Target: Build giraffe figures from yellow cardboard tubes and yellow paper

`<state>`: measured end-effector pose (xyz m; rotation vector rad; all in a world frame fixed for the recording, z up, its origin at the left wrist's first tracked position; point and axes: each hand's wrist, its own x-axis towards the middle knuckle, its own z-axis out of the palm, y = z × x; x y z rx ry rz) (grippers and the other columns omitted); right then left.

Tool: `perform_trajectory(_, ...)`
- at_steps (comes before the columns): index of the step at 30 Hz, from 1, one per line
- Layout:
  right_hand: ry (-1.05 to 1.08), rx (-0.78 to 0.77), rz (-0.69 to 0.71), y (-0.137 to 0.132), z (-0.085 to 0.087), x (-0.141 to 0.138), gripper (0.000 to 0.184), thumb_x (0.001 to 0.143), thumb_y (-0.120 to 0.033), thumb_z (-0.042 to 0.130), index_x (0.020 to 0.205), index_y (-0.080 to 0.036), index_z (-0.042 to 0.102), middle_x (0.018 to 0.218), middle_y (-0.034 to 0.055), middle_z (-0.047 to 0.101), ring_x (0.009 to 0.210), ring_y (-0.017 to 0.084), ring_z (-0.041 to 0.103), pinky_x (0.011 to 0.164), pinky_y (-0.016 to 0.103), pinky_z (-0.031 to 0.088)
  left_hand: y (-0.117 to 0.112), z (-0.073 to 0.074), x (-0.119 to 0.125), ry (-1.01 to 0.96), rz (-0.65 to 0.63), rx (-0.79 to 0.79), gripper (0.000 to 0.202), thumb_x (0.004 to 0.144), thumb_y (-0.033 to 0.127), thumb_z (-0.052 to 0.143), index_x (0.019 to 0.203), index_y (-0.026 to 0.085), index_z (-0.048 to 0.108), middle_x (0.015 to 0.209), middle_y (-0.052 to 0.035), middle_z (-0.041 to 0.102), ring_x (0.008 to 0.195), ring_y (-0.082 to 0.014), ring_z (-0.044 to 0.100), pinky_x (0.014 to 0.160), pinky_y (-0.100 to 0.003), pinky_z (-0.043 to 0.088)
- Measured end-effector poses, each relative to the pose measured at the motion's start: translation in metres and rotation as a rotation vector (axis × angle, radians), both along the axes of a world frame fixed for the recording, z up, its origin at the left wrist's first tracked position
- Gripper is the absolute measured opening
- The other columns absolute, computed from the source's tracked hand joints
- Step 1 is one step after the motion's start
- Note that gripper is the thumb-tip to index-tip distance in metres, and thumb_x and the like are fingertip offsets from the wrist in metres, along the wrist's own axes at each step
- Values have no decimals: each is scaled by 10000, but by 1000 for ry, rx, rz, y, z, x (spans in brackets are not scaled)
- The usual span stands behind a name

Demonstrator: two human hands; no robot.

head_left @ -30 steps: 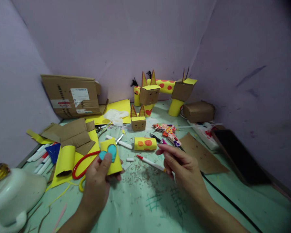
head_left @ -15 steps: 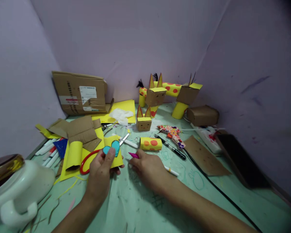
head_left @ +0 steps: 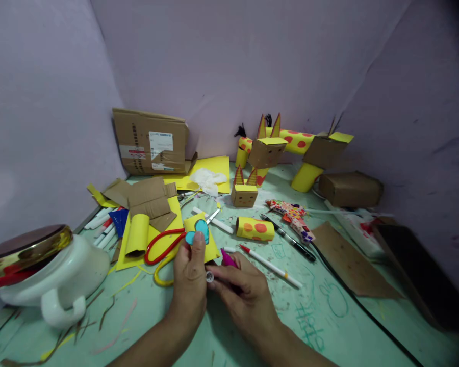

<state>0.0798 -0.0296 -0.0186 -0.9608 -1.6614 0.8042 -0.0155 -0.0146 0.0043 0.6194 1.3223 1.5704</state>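
My left hand [head_left: 191, 270] is closed on a piece of yellow paper [head_left: 211, 247], its thumb pressing a blue, dark-outlined, two-lobed shape [head_left: 202, 230] on top. My right hand [head_left: 245, 285] is closed round a magenta marker part [head_left: 228, 258], close beside the left hand. A small round whitish marker end [head_left: 209, 277] shows between the two hands; fingers hide how it joins the magenta part. Scissors [head_left: 164, 244] with a red and a yellow handle loop lie by my left hand, blades partly covered by the paper. A red-tipped white marker [head_left: 271, 266] lies right of my right hand.
Behind the hands are a spotted yellow paper tube [head_left: 254, 229], a small eared cardboard head [head_left: 245, 195] and a cardboard giraffe [head_left: 268, 152]. A floral glue gun [head_left: 290, 216] with cord, a black pen [head_left: 288, 237] and a phone [head_left: 424, 275] lie right; a white pot [head_left: 72, 265] stands left.
My right hand has drawn in against my left, and a round marker end now shows between them. The view has turned slightly left, so things sit further right.
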Motion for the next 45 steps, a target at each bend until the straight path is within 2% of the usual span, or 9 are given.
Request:
perform_trajectory(3, -196, 144, -19, -3, -1, 4, 273, 839, -160, 493, 992, -183, 718, 693, 45, 504, 600, 157, 505, 511, 260, 403, 1, 0, 1, 29, 30, -11, 319, 710, 477, 663, 778, 197, 525, 573, 89, 467, 450, -58, 360, 427, -173, 341)
perform_trajectory(9, -363, 177, 14, -6, 10, 14, 295, 842, -144, 442, 1031, -148, 669, 783, 102, 571, 652, 177, 538, 538, 265, 416, 3, 7, 3, -7, 33, -38, 350, 667, 479, 695, 724, 217, 470, 510, 110, 420, 404, -54, 347, 374, -166, 291)
perform_trajectory(12, -302, 178, 45, -6, 22, 25, 199, 838, -146, 456, 821, -132, 653, 763, 88, 567, 675, 158, 535, 575, 246, 411, 5, 8, 2, -61, -7, -68, 380, 660, 522, 677, 723, 234, 437, 458, 124, 362, 344, -55, 284, 314, -168, 210)
perform_trajectory(14, -334, 162, 132, -6, 29, 32, 232, 836, -162, 448, 628, -149, 551, 654, 44, 527, 600, 130, 498, 534, 228, 363, 6, 7, 0, -8, -28, -75, 366, 670, 516, 669, 732, 234, 444, 453, 129, 332, 338, -50, 241, 307, -168, 179)
perform_trajectory(18, -463, 101, 270, -6, 34, 39, 267, 798, -152, 408, 534, -180, 385, 546, -9, 446, 492, 96, 405, 477, 231, 263, 4, 4, -4, 256, -59, 3, 323, 722, 495, 630, 729, 206, 486, 525, 102, 387, 421, -54, 301, 370, -167, 254)
perform_trajectory(23, -582, 77, 305, -7, 34, 36, 189, 714, -156, 452, 532, -178, 408, 551, -16, 454, 475, 90, 332, 468, 243, 216, -1, 6, -3, 433, -155, 36, 315, 734, 489, 605, 704, 192, 506, 573, 64, 464, 516, -91, 399, 456, -192, 347)
perform_trajectory(28, -654, 43, 325, -9, 38, 33, 159, 681, -149, 462, 525, -174, 467, 522, -18, 453, 455, 92, 311, 461, 252, 210, -5, 7, 0, 529, -311, 68, 263, 763, 443, 593, 813, 187, 561, 627, 40, 545, 567, -119, 470, 521, -214, 382)
perform_trajectory(35, -519, -15, 339, -12, 30, 28, 153, 665, -131, 451, 519, -179, 451, 530, -12, 482, 458, 88, 348, 461, 222, 267, -13, 5, 9, 320, -240, 13, 416, 743, 609, 545, 719, 196, 510, 611, 40, 479, 551, -119, 447, 527, -230, 406)
perform_trajectory(45, -334, -164, 308, -14, 24, 20, 262, 622, -110, 459, 454, -185, 272, 416, -64, 295, 373, 49, 279, 411, 217, 181, -24, -2, 11, 165, -287, -82, 491, 722, 663, 533, 773, 176, 567, 637, 2, 568, 603, -154, 556, 581, -261, 469)
